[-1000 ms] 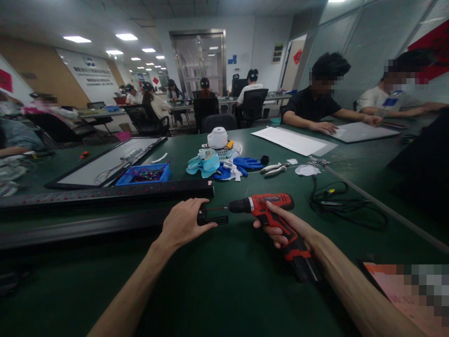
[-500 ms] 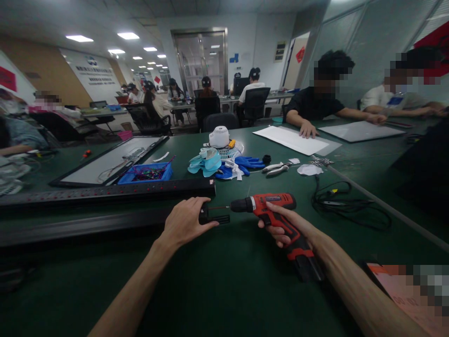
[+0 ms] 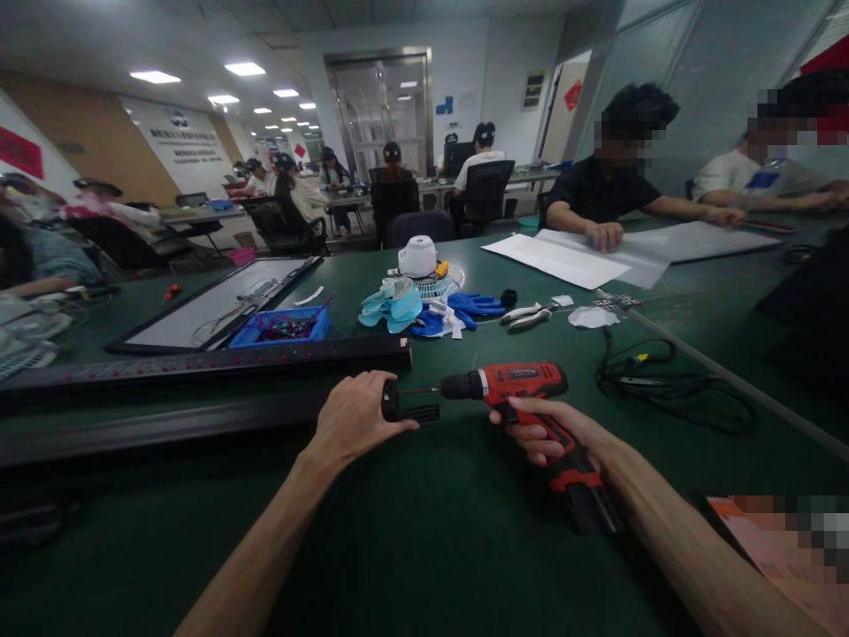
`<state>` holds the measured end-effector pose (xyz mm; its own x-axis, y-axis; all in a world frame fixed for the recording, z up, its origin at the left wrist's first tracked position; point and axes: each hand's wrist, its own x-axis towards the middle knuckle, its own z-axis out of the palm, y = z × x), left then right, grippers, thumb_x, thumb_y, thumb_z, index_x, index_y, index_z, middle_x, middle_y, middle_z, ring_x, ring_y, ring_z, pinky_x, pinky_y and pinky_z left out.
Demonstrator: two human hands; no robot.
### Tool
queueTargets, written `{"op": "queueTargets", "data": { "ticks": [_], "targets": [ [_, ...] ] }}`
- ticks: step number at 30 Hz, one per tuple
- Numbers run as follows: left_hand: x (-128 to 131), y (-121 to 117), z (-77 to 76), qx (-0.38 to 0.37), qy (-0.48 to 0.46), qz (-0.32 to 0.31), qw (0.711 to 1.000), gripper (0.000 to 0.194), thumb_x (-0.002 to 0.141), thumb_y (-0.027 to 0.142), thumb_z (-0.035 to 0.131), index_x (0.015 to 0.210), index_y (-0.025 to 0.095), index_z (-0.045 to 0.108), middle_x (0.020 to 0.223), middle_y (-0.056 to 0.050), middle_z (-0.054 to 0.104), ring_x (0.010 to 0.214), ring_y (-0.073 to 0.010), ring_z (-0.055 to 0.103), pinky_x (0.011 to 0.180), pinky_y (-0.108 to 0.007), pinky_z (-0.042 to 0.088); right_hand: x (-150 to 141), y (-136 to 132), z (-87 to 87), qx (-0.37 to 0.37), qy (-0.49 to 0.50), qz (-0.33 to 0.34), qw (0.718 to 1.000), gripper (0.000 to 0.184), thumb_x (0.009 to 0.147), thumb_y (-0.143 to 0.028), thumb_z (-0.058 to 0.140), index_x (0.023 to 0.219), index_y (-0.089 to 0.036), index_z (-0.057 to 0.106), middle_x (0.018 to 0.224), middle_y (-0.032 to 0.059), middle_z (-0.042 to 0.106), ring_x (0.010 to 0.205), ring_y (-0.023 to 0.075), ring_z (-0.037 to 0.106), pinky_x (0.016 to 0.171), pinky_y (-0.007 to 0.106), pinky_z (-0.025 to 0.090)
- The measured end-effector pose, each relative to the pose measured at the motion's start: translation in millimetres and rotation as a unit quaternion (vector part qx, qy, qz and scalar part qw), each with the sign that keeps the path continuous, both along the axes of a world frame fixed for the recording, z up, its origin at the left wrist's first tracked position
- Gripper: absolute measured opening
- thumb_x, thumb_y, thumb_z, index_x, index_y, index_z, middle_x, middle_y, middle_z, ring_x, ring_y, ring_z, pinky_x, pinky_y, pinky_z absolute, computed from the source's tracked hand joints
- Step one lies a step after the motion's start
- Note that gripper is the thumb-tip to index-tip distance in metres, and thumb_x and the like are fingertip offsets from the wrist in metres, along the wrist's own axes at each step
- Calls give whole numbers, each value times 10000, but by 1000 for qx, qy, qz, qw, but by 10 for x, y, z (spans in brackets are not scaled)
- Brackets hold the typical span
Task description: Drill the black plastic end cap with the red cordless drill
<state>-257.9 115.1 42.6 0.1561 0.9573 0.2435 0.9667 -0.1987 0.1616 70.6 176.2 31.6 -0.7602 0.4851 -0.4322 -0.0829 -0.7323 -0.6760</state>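
My right hand [image 3: 540,433] is wrapped round the grip of a red and black cordless drill [image 3: 523,381], index finger near the trigger. The drill points left, and its long thin bit [image 3: 419,391] reaches the black end piece [image 3: 390,402] of a long black bar [image 3: 199,421]. Around that end my left hand [image 3: 353,412] is closed, thumb below and fingers over the top. A black slotted tab [image 3: 423,413] sticks out past the thumb. Whether the bit's tip sits in a screw is hidden. Behind lies a second black bar with red dots [image 3: 218,356].
Beyond the bars are a blue tray of wires [image 3: 282,327], teal fan blades [image 3: 393,303], a white fan part [image 3: 417,257], blue gloves [image 3: 474,305] and pliers [image 3: 529,317]. A black cable [image 3: 669,389] lies right. Across the table, a co-worker's hand [image 3: 605,235] rests on sheets.
My view has shifted slightly, so the table's things sit a little further right. My hands and the drill keep their places against the bar. The co-worker's hand has moved right with a translucent sheet.
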Motion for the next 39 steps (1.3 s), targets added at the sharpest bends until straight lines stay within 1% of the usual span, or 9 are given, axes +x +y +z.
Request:
{"op": "queueTargets", "data": {
  "ticks": [5, 10, 16, 23, 27, 31, 34, 36, 39],
  "targets": [
    [-2, 22, -6, 1, 9, -11, 1000, 727, 757, 727, 720, 1235, 190, 607, 1139, -115, 703, 995, -299, 677, 842, -436, 537, 1, -27, 4, -8, 21, 0, 1000, 282, 867, -330, 766, 1000, -100, 672, 537, -108, 434, 373, 23, 330, 469, 178, 469],
    [-13, 19, -27, 8, 10, -22, 1000, 720, 773, 736, 702, 1239, 198, 597, 1135, -110, 698, 994, -295, 677, 858, -436, 537, 14, 39, -8, -9, 15, 18, 1000, 308, 886, -386, 740, 985, -101, 673, 526, -107, 446, 369, 14, 303, 465, 177, 430],
    [-3, -81, -7, -10, 3, -32, 999, 694, 797, 742, 673, 1230, 205, 592, 1121, -93, 695, 970, -283, 672, 844, -437, 541, 56, 20, -12, 15, -16, 24, 999, 365, 912, -440, 695, 1028, -95, 677, 657, -26, 609, 364, 6, 328, 417, 171, 387],
    [3, -94, 16, -4, 4, -38, 999, 671, 802, 736, 676, 1196, 199, 598, 1101, -89, 699, 962, -276, 677, 836, -416, 535, 39, 8, 0, -4, 7, 33, 999, 292, 896, -410, 733, 899, -135, 635, 526, -88, 471, 352, 22, 306, 414, 165, 417],
    [-5, -98, 16, -1, 21, -40, 999, 680, 802, 747, 668, 1175, 183, 602, 1082, -91, 701, 958, -274, 676, 838, -407, 526, 29, 11, 19, -15, 5, 44, 999, 271, 893, -389, 730, 865, -145, 616, 525, -86, 449, 343, 21, 285, 399, 162, 426],
    [-17, -101, 9, 2, 40, -31, 999, 689, 789, 747, 685, 1175, 184, 596, 1102, -90, 702, 992, -281, 674, 844, -394, 511, 15, 3, 39, 12, -35, 12, 999, 184, 955, -319, 609, 920, -141, 640, 674, 1, 608, 340, 15, 303, 376, 173, 417],
    [-19, -102, 6, -2, 43, -26, 999, 705, 778, 758, 688, 1171, 180, 595, 1104, -89, 703, 975, -275, 677, 842, -385, 507, -11, -15, 77, 18, -59, 0, 998, 230, 1007, -298, 491, 933, -136, 637, 778, 48, 667, 334, 1, 305, 374, 168, 389],
    [-16, -106, 5, -2, 42, -25, 999, 706, 785, 756, 683, 1173, 171, 598, 1104, -95, 701, 978, -277, 676, 848, -387, 506, -34, -32, 114, 11, -59, 3, 998, 318, 1048, -306, 396, 897, -134, 617, 701, 15, 626, 327, -5, 300, 386, 158, 356],
    [-16, -113, 4, -6, 34, -21, 999, 735, 789, 756, 677, 1206, 156, 599, 1123, -115, 695, 1001, -290, 670, 863, -401, 507, -71, -51, 169, 3, -80, 11, 997, 411, 1081, -330, 293, 849, -149, 580, 526, -77, 461, 317, -4, 280, 408, 150, 303]
  ]
}}
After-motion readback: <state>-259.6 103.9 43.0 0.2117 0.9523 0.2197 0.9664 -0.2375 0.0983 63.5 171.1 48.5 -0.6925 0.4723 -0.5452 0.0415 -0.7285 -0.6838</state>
